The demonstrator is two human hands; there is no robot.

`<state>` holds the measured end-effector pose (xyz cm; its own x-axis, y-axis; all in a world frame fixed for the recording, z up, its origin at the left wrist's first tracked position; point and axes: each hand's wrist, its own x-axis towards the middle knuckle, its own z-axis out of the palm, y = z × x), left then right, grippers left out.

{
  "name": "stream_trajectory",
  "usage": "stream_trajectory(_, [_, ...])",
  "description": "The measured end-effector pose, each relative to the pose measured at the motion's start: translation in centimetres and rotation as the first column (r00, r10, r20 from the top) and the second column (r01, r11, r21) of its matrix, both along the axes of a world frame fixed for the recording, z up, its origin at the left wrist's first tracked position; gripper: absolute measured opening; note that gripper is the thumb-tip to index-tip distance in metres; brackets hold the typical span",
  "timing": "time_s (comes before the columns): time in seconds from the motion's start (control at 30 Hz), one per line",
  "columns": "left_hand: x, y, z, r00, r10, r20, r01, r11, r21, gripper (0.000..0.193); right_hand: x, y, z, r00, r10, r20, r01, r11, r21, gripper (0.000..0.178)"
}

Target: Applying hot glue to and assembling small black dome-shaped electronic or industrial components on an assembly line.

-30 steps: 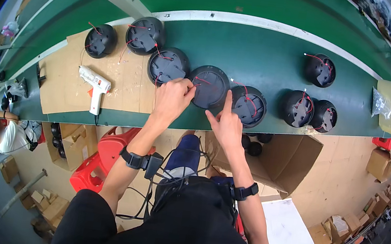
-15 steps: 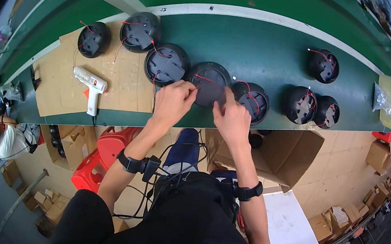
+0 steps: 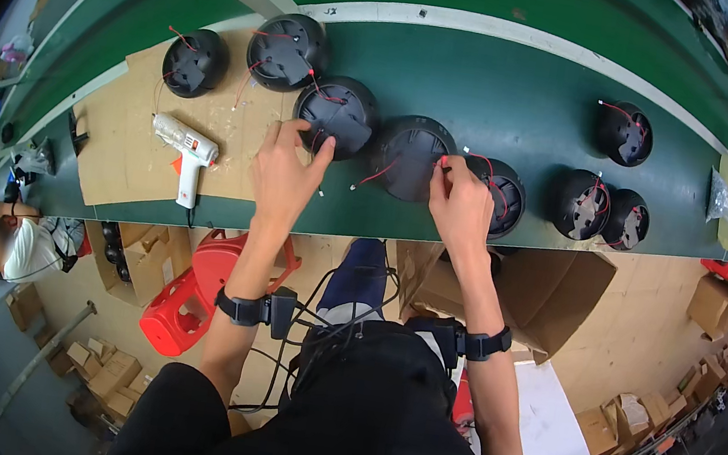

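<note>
In front of me a round black plastic housing (image 3: pixel 410 161) lies on the green bench, a red wire (image 3: pixel 378 175) trailing from its left side. At its right rim my right hand (image 3: pixel 462 202) is closed, thumb and fingertips pinching the red end of a wire. My left hand (image 3: pixel 286 172) is open, thumb and fingers apart at the lower rim of a second black housing (image 3: pixel 340 114) to the left; whether it grips the rim I cannot tell. Partly behind my right hand sits another black housing (image 3: pixel 501 196) with red wires.
A white glue gun (image 3: pixel 188 152) lies on a cardboard sheet (image 3: pixel 116 169) at the left, with black housings (image 3: pixel 194 64) beyond it. More housings (image 3: pixel 581 207) stand at the right. Below the bench edge are an open carton (image 3: pixel 550 296) and red stools (image 3: pixel 208 275).
My left hand has moved left from the middle housing to the one beside it, its fingers spreading. My right hand has shifted to the middle housing's right rim and pinches a wire end.
</note>
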<state>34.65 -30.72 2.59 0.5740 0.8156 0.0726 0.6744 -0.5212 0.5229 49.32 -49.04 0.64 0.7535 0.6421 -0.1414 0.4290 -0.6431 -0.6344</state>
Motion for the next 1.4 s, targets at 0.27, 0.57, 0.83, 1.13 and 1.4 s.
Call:
stream_trajectory(0.27, [-0.6,0.8,-1.6,0.985,-0.053,-0.164,0.044,0.997,-0.057,0.013,-0.6,-0.3,-0.7,0.996,-0.040,-0.075,0.045,0.997,0.060,0.010])
stream_trajectory(0.57, [-1.1,1.6,-2.2,0.998,-0.044,-0.044,0.040,0.995,-0.089,0.011,-0.3,-0.6,-1.2,0.994,-0.067,-0.090,0.077,0.991,0.106,0.010])
stream_trajectory(0.83, [0.0,4.6,0.6,0.884,-0.458,-0.092,0.454,0.889,-0.063,0.065,-0.7,0.8,2.1,0.941,0.216,0.261,-0.227,0.974,0.012,0.067])
stream_trajectory(1.13, [3.2,7.1,-1.5,0.541,-0.785,-0.303,0.828,0.561,0.026,0.112,-0.1,3.4,-1.5,0.873,0.426,0.237,-0.377,0.899,-0.225,0.109])
stream_trajectory(1.4, [1.4,-1.9,8.5,0.734,-0.629,-0.257,0.651,0.759,0.003,0.109,-5.4,-13.4,6.2,0.936,0.350,0.029,-0.346,0.907,0.240,0.102])
